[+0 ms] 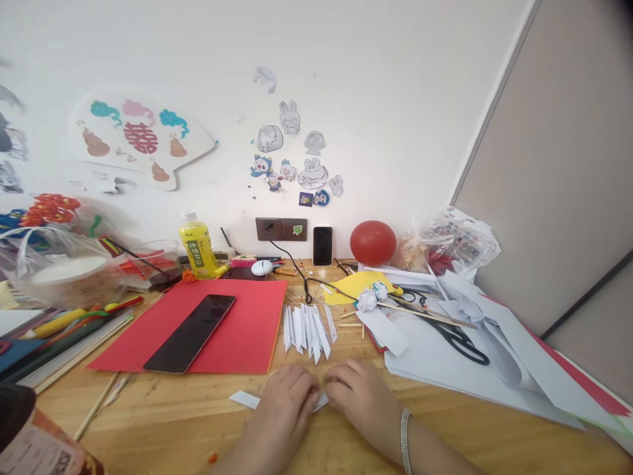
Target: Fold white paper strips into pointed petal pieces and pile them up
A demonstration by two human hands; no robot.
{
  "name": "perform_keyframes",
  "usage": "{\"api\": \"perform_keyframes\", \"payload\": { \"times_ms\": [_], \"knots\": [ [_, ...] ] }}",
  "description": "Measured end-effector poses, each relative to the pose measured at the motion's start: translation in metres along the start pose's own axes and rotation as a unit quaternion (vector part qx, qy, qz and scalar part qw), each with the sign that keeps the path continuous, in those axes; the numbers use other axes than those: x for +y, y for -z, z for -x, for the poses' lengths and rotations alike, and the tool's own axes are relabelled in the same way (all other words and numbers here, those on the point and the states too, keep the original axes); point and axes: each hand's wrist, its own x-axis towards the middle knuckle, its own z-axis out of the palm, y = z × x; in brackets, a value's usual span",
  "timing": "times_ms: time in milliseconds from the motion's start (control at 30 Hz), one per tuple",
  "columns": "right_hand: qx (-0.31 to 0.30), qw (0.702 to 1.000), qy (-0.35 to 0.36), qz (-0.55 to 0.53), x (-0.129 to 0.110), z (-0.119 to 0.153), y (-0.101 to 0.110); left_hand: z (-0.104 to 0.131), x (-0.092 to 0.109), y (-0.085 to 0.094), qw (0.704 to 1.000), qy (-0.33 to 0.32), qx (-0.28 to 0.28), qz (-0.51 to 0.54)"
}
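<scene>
A narrow strip of white paper [244, 399] lies across the near part of the table, partly covered by both hands. My left hand [291, 402] is closed, its curled fingertips on the strip. Close beside it, my right hand [357, 396], with a silver bracelet at the wrist, is also closed, pinching the strip's other end. The fingertips almost meet, and the paper between them is mostly hidden. Just beyond the hands sits a row of several folded white paper pieces [306, 330], pointed at their near ends.
Left of the hands, a dark phone [190, 333] rests on red paper [252, 330]. White sheets [420, 356] and black-handled scissors [459, 340] spread to the right. Behind stand a yellow drink bottle [196, 247], a second phone [323, 246] and a red balloon [372, 243]. A cup [44, 442] is near left.
</scene>
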Motion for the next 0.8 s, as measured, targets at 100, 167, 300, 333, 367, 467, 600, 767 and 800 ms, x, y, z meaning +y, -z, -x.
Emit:
{"api": "perform_keyframes", "payload": {
  "times_ms": [100,167,300,333,367,467,600,767,800],
  "knots": [
    [0.028,0.998,0.045,0.025,-0.002,0.003,0.001,0.001,0.002,0.003,0.999,0.011,-0.018,0.026],
    [0.029,0.998,0.050,0.017,-0.004,0.004,0.003,0.001,0.003,0.006,0.999,0.006,-0.042,0.027],
    [0.036,0.998,0.030,-0.043,-0.004,0.006,0.008,0.000,0.001,0.006,0.999,0.001,-0.041,0.036],
    [0.039,0.997,0.033,-0.065,-0.004,0.006,0.009,0.000,0.001,0.006,0.999,-0.003,-0.035,0.028],
    [0.042,0.994,0.038,-0.092,-0.003,0.005,0.010,0.000,0.000,0.005,1.000,-0.007,-0.027,0.011],
    [0.025,0.984,0.011,-0.175,-0.003,0.004,0.015,0.001,0.001,0.002,0.998,-0.022,-0.007,-0.060],
    [-0.028,0.963,-0.136,-0.230,-0.008,0.001,0.018,0.004,0.000,-0.003,0.993,-0.044,0.002,-0.106],
    [-0.072,0.941,-0.210,-0.256,-0.010,-0.002,0.015,0.006,0.000,-0.005,0.985,-0.082,-0.001,-0.154],
    [-0.076,0.942,-0.209,-0.252,-0.010,-0.002,0.014,0.005,0.001,-0.005,0.985,-0.078,-0.002,-0.153]
  ]
}}
